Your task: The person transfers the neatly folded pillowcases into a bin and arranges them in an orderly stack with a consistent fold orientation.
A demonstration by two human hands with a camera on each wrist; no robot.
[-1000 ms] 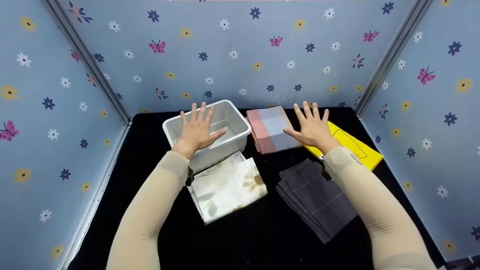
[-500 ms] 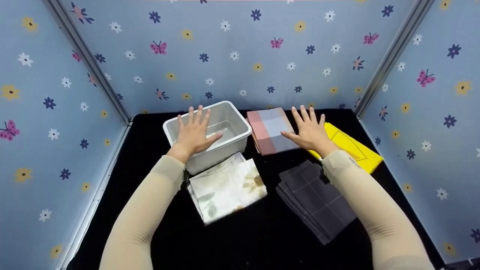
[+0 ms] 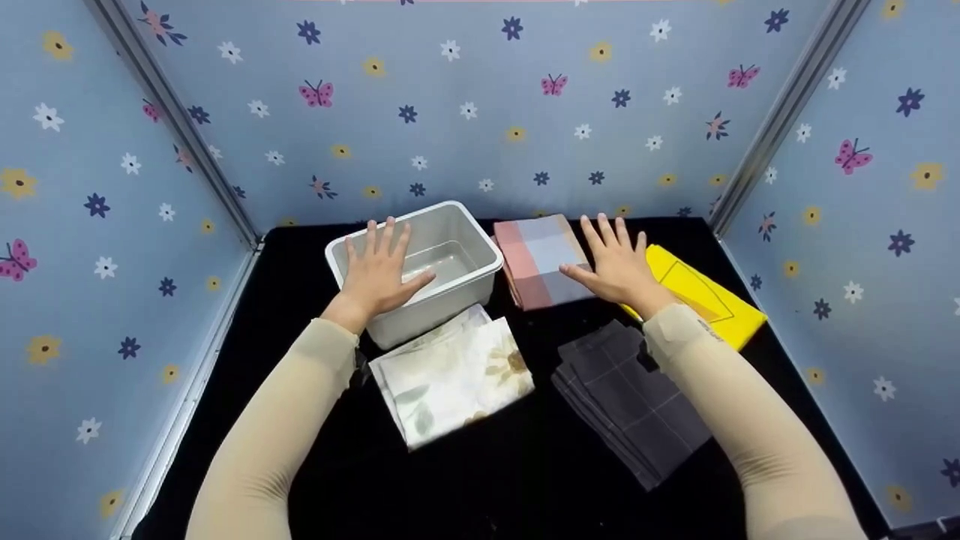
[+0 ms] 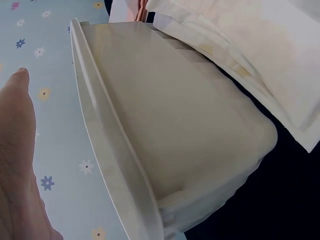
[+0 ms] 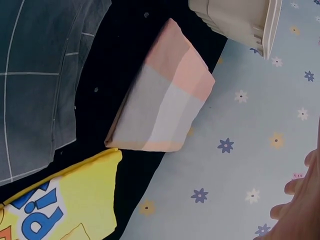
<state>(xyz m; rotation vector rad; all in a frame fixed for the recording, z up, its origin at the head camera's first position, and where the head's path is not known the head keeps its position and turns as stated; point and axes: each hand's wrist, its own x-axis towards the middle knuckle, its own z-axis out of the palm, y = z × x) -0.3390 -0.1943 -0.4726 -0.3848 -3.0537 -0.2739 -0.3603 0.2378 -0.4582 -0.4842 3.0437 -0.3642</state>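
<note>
My left hand (image 3: 373, 277), fingers spread and straight, is held over the near left part of a light grey plastic bin (image 3: 439, 300). In the left wrist view its thumb shows beside the rim of the bin. With fingers also spread, my right hand (image 3: 619, 264) hovers between a folded pink and grey checked cloth (image 3: 544, 259) and a folded yellow cloth (image 3: 705, 296). Neither hand holds anything. Nearer to me lie a folded white floral cloth (image 3: 454, 382), against the bin's front, and a folded dark grey cloth with thin light lines (image 3: 637, 397), partly under my right forearm.
A black surface (image 3: 525, 480) bears the bin and the cloths. Pale blue panels with flowers and butterflies (image 3: 480, 97) stand at the back and both sides, joined by metal corner posts (image 3: 176, 120). Blue lettering on the yellow cloth (image 5: 45, 212) shows in the right wrist view.
My left hand has drifted left and slightly toward me over the bin. The right hand has shifted a little left and nearer. The bin and cloths have stayed in place.
</note>
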